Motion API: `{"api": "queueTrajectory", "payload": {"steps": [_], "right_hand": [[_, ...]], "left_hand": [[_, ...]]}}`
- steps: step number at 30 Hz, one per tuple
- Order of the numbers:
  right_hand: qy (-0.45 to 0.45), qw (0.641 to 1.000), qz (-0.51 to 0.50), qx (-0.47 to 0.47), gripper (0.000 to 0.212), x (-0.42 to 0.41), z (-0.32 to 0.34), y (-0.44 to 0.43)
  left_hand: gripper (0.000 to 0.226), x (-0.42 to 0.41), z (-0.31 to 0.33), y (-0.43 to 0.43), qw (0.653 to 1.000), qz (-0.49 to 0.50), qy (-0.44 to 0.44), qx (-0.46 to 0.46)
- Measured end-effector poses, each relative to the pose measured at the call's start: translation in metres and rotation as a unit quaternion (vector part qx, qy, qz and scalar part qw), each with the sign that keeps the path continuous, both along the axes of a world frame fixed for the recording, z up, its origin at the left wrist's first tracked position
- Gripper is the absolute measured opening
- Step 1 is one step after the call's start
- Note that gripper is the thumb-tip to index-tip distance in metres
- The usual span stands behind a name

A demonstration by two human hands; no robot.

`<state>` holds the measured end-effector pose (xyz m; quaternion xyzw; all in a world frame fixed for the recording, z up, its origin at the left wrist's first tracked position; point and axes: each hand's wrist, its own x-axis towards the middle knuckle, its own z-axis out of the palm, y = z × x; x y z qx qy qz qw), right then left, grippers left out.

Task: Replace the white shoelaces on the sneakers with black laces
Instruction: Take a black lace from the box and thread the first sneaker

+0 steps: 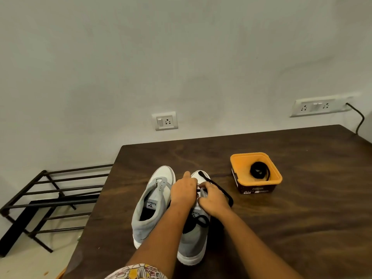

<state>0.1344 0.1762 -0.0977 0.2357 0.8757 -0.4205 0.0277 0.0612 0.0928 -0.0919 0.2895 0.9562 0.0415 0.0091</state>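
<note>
Threading is where we judge the job to stand, with the first shoe only partly laced. Two grey-and-white sneakers sit side by side on the bench [291, 228], just to the left of the orange tub [236, 158], toes pointing away from us.

The sneaker nearer the tub [193, 248] carries a black lace [221, 190]. One end lies across its toe, a long run sweeps down the tub-facing side, and a loose loop rests in the shoe's opening. Only the lowest eyelets seem to be threaded, though our hands cover most of that row.

Our right hand [213, 200] has its grip closed to a pinch on the black lace, over the eyelets on the tub side. Our left hand [184, 190] lies on the side away from the tub, fingers bent down and one digit sticking out toward the toe. We cannot tell what its grip holds.

The sneaker farther from the tub [141, 218] shows bare eyelets and no lace at all. No white lace is in view, so the removal looks finished. A second black lace [259, 171] lies coiled inside the tub, untouched, and we take it to be for that bare shoe.
</note>
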Motion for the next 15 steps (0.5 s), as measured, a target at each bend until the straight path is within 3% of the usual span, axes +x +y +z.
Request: {"api": "queueTrajectory", "payload": {"steps": [3,8,15], "right_hand": [[0.016,1.000,-0.001,0.001,0.035,0.002,-0.001,0.001],[0.025,0.999,0.024,0.035,0.033,0.004,-0.002,-0.002],[-0.015,0.990,0.010,0.143,0.038,0.006,0.002,-0.014]], "left_hand": [[0.025,-0.001,0.000,0.002,1.000,0.019,-0.016,-0.016],[0.033,-0.005,0.000,0.002,0.995,-0.027,-0.087,-0.048],[0.035,-0.012,0.024,-0.009,0.993,-0.073,-0.068,-0.067]]}}
